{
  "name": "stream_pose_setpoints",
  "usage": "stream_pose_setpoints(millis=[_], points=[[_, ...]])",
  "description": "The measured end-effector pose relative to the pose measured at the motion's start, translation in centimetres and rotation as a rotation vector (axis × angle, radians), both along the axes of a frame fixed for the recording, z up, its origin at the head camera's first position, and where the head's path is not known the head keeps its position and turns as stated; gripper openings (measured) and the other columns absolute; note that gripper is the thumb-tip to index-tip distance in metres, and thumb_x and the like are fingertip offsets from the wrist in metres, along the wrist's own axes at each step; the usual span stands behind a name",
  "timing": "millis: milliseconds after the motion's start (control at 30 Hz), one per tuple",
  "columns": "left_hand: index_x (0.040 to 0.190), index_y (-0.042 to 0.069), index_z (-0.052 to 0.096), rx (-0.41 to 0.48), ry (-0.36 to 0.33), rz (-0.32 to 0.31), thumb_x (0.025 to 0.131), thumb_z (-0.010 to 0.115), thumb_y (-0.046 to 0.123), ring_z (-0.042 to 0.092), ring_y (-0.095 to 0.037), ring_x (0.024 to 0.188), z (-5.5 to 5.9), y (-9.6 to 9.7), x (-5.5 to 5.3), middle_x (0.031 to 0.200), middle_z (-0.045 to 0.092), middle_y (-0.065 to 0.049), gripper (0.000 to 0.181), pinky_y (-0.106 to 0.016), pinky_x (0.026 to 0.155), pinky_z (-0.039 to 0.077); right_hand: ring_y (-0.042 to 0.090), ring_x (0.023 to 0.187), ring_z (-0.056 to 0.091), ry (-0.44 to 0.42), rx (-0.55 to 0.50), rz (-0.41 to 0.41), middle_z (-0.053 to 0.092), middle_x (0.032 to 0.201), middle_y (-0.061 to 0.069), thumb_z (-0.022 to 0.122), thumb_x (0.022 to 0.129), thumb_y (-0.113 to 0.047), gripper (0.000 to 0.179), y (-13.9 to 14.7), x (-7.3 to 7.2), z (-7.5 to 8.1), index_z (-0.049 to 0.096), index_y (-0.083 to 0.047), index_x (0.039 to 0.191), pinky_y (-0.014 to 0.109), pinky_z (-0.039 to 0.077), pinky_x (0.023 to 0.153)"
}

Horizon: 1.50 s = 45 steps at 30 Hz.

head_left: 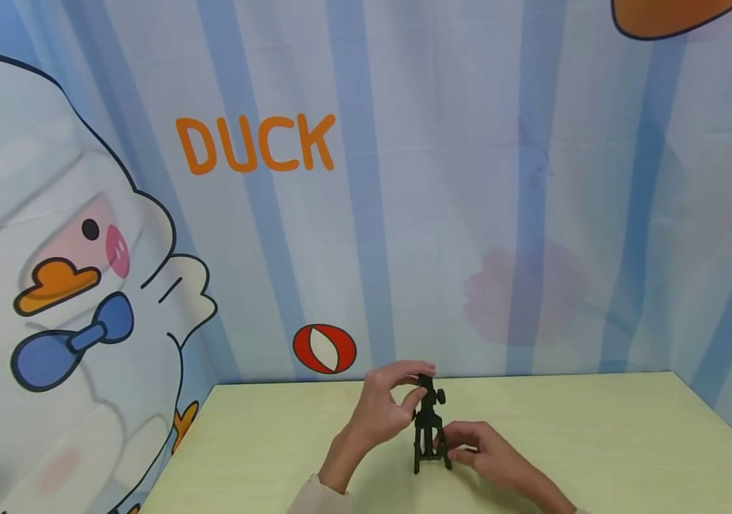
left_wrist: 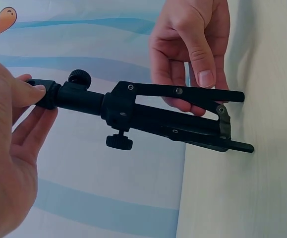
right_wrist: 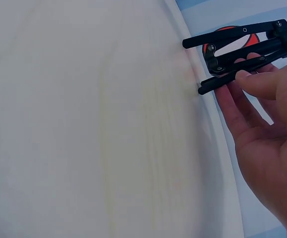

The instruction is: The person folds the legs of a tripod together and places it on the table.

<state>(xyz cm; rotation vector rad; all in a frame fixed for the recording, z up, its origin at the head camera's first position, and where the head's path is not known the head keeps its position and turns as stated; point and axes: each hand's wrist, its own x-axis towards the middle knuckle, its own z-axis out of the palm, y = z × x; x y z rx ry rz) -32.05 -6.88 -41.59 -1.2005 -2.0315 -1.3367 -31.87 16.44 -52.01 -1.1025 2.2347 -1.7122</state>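
Observation:
A small black tripod (head_left: 428, 420) stands upright over the table, its legs only slightly spread. At its top, my left hand (head_left: 380, 405) pinches the head between thumb and fingers; the left wrist view shows the tripod head (left_wrist: 46, 94) in that grip. Lower down, my right hand (head_left: 493, 454) holds one leg, with the thumb on the near side and fingers behind it, as the right wrist view shows at the leg (right_wrist: 227, 82). Two knobs (left_wrist: 119, 142) stick out from the tripod's column. The leg tips are close to the tabletop.
The pale yellow table (head_left: 263, 442) reaches back to a blue-and-white striped curtain (head_left: 430, 214) with orange lettering. A large printed duck (head_left: 51, 214) covers the left side. A printed red-and-white ball (head_left: 342, 348) is just above the table's back edge.

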Motion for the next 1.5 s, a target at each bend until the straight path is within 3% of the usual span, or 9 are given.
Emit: stream_pose_setpoints(millis=[267,533,767,933,1267,1367,1500], points=[[0.117,0.008,0.073,0.000,-0.031,-0.024,0.088,0.069,-0.018,0.073,-0.021,0.106,0.09,-0.09,0.12,0.121,0.073,-0.009,0.039,-0.032,0.092,0.060,0.023,0.104,0.070,0.009,0.003,0.067,0.069,0.115,0.025,0.064,0.099,0.003,0.019,0.09,-0.07,-0.14,0.067,0.006,0.117,0.031,0.060,0.089],[0.116,0.006,0.073,0.019,-0.046,-0.042,0.088,0.067,-0.021,0.073,-0.025,0.104,0.08,-0.07,0.14,0.120,0.072,-0.010,0.040,-0.033,0.092,0.060,0.025,0.102,0.071,0.053,0.026,0.033,0.071,0.111,0.018,0.067,0.098,0.001,0.017,-0.31,0.29,-0.07,0.070,-0.002,0.114,0.032,0.061,0.087],[0.107,0.002,0.073,0.046,-0.009,0.013,0.086,0.075,-0.014,0.070,-0.031,0.102,-0.04,0.34,0.35,0.112,0.070,-0.015,0.026,-0.037,0.085,0.063,0.020,0.100,0.071,0.074,0.031,0.015,0.072,0.110,0.015,0.067,0.097,0.002,0.018,-0.47,0.39,-0.23,0.071,-0.003,0.113,0.031,0.061,0.087],[0.102,0.005,0.074,0.064,0.055,0.062,0.085,0.082,-0.005,0.067,-0.028,0.090,-0.17,0.59,0.30,0.104,0.065,-0.011,0.022,-0.039,0.078,0.065,0.020,0.099,0.071,0.084,0.028,0.014,0.072,0.110,0.014,0.067,0.097,0.002,0.017,-0.62,0.49,-0.31,0.071,-0.003,0.113,0.032,0.062,0.086],[0.106,0.011,0.075,0.085,0.065,0.061,0.088,0.083,0.003,0.070,-0.023,0.097,-0.07,0.24,0.39,0.105,0.069,-0.005,0.022,-0.030,0.080,0.063,0.020,0.095,0.072,0.097,-0.005,0.020,0.073,0.106,0.015,0.070,0.096,-0.001,0.016,-0.80,0.50,-0.29,0.072,-0.003,0.112,0.033,0.062,0.084],[0.105,0.007,0.074,0.092,0.036,0.045,0.087,0.082,-0.001,0.071,-0.024,0.096,0.04,0.21,0.44,0.105,0.070,-0.007,0.021,-0.032,0.081,0.063,0.019,0.092,0.072,0.077,0.000,-0.030,0.073,0.104,0.015,0.072,0.096,-0.001,0.015,-0.77,0.52,-0.10,0.072,-0.003,0.111,0.031,0.063,0.081],[0.105,-0.002,0.072,0.107,-0.005,0.016,0.085,0.080,-0.011,0.072,-0.031,0.094,0.44,0.30,0.82,0.103,0.071,-0.014,0.023,-0.040,0.081,0.064,0.018,0.094,0.070,0.016,0.019,-0.173,0.072,0.104,0.013,0.072,0.096,-0.002,0.014,-0.64,0.48,0.29,0.071,-0.006,0.110,0.028,0.062,0.078]])
